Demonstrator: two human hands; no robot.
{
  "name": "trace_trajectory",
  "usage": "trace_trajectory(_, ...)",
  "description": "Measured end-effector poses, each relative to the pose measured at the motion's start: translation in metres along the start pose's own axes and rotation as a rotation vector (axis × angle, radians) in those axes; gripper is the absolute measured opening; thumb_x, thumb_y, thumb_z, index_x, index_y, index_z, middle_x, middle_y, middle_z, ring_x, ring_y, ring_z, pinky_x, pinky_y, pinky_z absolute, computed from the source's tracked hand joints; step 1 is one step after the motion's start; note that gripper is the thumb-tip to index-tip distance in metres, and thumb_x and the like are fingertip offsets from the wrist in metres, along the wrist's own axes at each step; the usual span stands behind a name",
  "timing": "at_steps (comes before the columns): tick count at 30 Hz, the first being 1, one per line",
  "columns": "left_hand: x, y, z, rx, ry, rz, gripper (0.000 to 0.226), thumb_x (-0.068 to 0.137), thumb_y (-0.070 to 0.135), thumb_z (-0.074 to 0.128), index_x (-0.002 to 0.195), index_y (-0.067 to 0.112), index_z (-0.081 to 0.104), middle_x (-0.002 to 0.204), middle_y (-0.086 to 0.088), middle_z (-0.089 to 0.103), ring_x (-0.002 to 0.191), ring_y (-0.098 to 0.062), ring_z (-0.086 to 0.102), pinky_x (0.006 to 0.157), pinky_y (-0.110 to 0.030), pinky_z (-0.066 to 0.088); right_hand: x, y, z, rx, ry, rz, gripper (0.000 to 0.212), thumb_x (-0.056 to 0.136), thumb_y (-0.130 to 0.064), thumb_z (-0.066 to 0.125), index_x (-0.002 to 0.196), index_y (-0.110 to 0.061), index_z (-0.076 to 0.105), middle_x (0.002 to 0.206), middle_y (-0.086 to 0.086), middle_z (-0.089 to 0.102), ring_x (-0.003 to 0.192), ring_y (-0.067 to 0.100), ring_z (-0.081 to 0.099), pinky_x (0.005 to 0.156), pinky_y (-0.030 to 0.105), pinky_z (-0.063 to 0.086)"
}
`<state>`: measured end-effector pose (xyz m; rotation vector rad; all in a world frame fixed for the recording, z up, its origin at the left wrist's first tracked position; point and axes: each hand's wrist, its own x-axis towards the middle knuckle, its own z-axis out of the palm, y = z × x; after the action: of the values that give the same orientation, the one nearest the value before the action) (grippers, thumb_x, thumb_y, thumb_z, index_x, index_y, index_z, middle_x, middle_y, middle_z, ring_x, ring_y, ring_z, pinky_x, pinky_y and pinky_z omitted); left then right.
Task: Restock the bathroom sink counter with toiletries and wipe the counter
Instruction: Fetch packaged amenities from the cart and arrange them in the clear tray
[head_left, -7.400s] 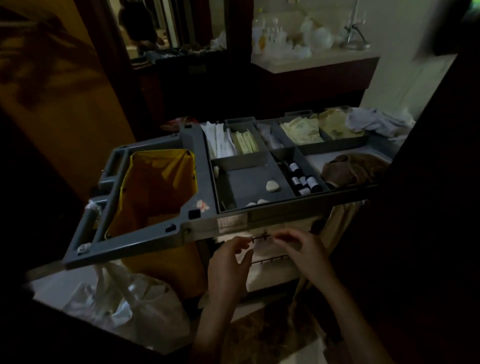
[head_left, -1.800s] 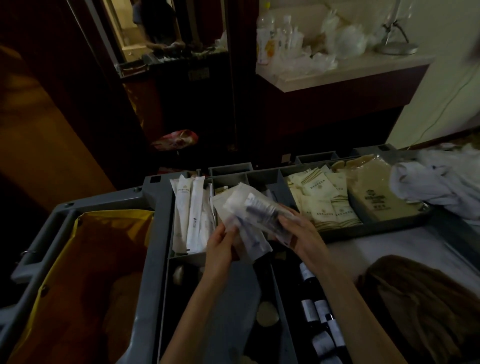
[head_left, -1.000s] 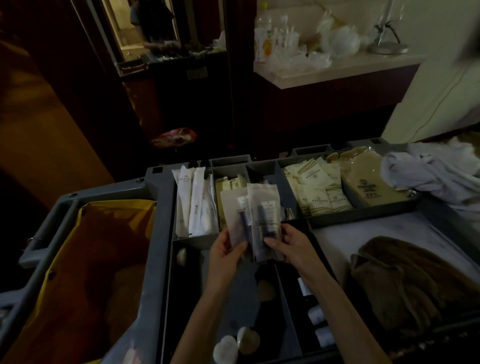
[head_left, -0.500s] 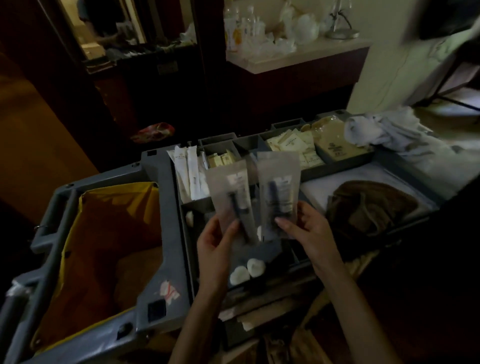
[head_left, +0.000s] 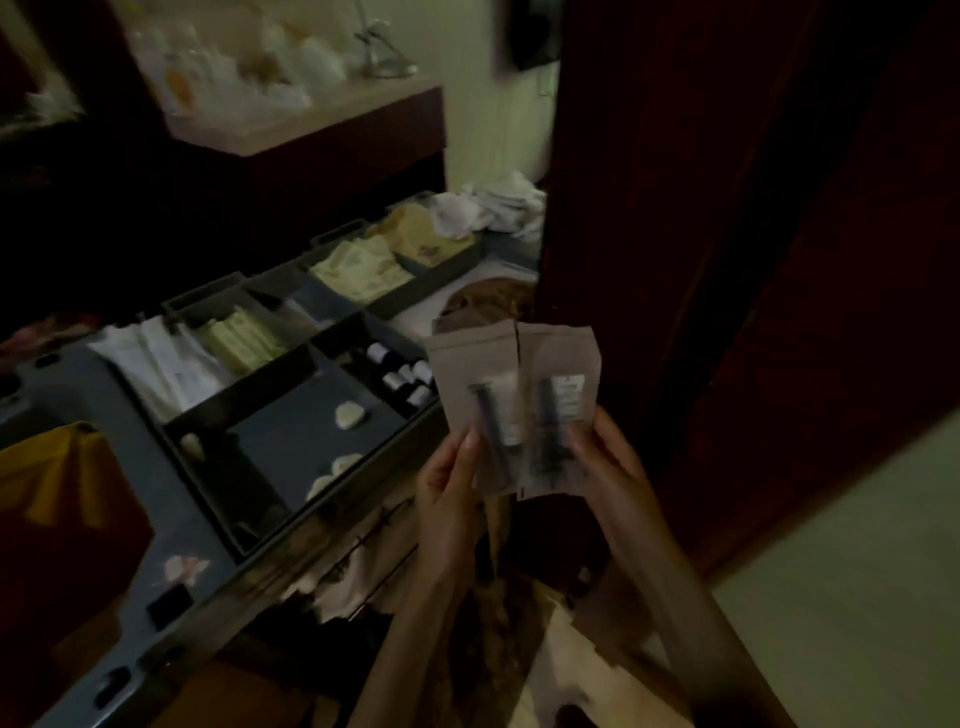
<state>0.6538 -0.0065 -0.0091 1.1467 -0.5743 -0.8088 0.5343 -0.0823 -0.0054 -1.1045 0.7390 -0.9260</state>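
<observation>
Door (head_left: 727, 234) beside right hand (head_left: 608, 467) — cart (head_left: 156, 499) fills left.

counter clutter (head_left: 249, 67) blurred, print on packets (head_left: 478, 374) illegible

The left packet (head_left: 475, 395), in the left hand (head_left: 447, 483), stands just beside the right packet (head_left: 563, 400), in the right hand (head_left: 608, 467), both right of the cart (head_left: 171, 519). Small bottles (head_left: 405, 376) lie in its compartment nearest the packets; the bench (head_left: 291, 130) stands behind.

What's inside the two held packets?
The left packet holds a dark slim stick and a pale tube; the right packet looks alike. Blur hides what they are; the left hand and right hand cover the lower corners.
</observation>
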Motion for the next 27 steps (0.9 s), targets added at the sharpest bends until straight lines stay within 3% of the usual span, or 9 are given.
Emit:
trace_trajectory(2,-0.009,-0.005,0.025,0.020,-0.068,-0.016,0.028,0.096,0.026,0.048,0.112,0.016,0.070,0.116,-0.010,0.068,0.112,-0.028,0.062,0.094,-0.050,0.050,-0.016,-0.006,-0.024,0.036,0.148,0.001,0.026,0.087,-0.034,0.056,0.112,-0.040,0.060,0.111,-0.014,0.067,0.095,0.004,0.065,0.079,0.026,0.053)
trace_trajectory(4,-0.018,-0.010,0.050,0.049,-0.131,-0.021,0.032,0.094,0.030,0.049,0.116,0.015,0.068,0.117,-0.008,0.068,0.112,-0.027,0.062,0.097,-0.053,0.047,-0.033,-0.017,-0.045,0.063,0.218,-0.015,0.027,0.093,-0.031,0.051,0.119,-0.028,0.059,0.105,-0.012,0.070,0.089,0.003,0.067,0.068,0.019,0.054)
trace_trajectory(7,-0.036,-0.022,0.086,0.101,-0.247,-0.032,0.034,0.093,0.029,0.049,0.119,0.012,0.064,0.114,-0.003,0.070,0.108,-0.021,0.065,0.091,-0.040,0.053,-0.059,-0.034,-0.079,0.088,0.295,-0.102,0.021,0.097,-0.019,0.045,0.102,-0.023,0.065,0.088,-0.011,0.074,0.084,0.001,0.069,0.064,0.014,0.053)
trace_trajectory(9,-0.052,-0.031,0.112,0.127,-0.337,-0.054,0.025,0.097,0.021,0.047,0.111,0.012,0.065,0.102,0.000,0.073,0.097,-0.016,0.069,0.078,-0.026,0.055,-0.077,-0.044,-0.105,0.057,0.357,-0.162,0.023,0.097,-0.016,0.046,0.102,-0.019,0.068,0.095,-0.005,0.074,0.091,0.007,0.069,0.073,0.017,0.054)
trace_trajectory(13,-0.095,-0.050,0.176,0.177,-0.508,-0.177,0.014,0.096,0.011,0.051,0.095,0.015,0.064,0.080,0.004,0.072,0.076,-0.009,0.068,0.061,-0.010,0.049,-0.128,-0.057,-0.165,0.064,0.467,-0.235,0.023,0.095,-0.017,0.048,0.099,-0.017,0.071,0.098,0.000,0.073,0.091,0.011,0.068,0.073,0.018,0.052)
trace_trajectory(15,-0.122,-0.068,0.206,0.185,-0.535,-0.240,0.005,0.090,0.019,0.061,0.092,0.018,0.065,0.088,0.004,0.070,0.084,-0.012,0.066,0.069,-0.012,0.051,-0.158,-0.065,-0.196,0.054,0.554,-0.256,0.023,0.096,-0.019,0.048,0.100,-0.017,0.071,0.098,0.000,0.073,0.092,0.011,0.067,0.073,0.018,0.051)
trace_trajectory(18,-0.167,-0.090,0.246,0.121,-0.606,-0.305,0.030,0.076,0.025,0.070,0.103,0.012,0.068,0.111,-0.010,0.070,0.108,-0.023,0.064,0.096,-0.038,0.050,-0.203,-0.073,-0.241,0.024,0.681,-0.290,0.023,0.097,-0.017,0.048,0.105,-0.015,0.069,0.101,-0.001,0.073,0.093,0.008,0.066,0.075,0.017,0.050)
trace_trajectory(23,-0.246,-0.115,0.307,0.118,-0.821,-0.330,0.033,0.086,0.017,0.069,0.116,0.005,0.066,0.114,-0.008,0.070,0.111,-0.021,0.063,0.097,-0.033,0.048,-0.286,-0.085,-0.304,-0.012,0.860,-0.320,0.020,0.091,-0.023,0.054,0.091,-0.016,0.072,0.084,-0.002,0.071,0.078,0.009,0.062,0.068,0.022,0.047)
trace_trajectory(27,-0.308,-0.135,0.352,0.162,-0.909,-0.368,0.023,0.083,0.011,0.072,0.105,0.005,0.069,0.097,-0.003,0.074,0.093,-0.014,0.068,0.074,-0.018,0.052,-0.357,-0.092,-0.351,-0.043,1.046,-0.327,0.031,0.089,-0.031,0.056,0.090,-0.003,0.069,0.079,0.011,0.063,0.072,0.022,0.053,0.063,0.033,0.040)
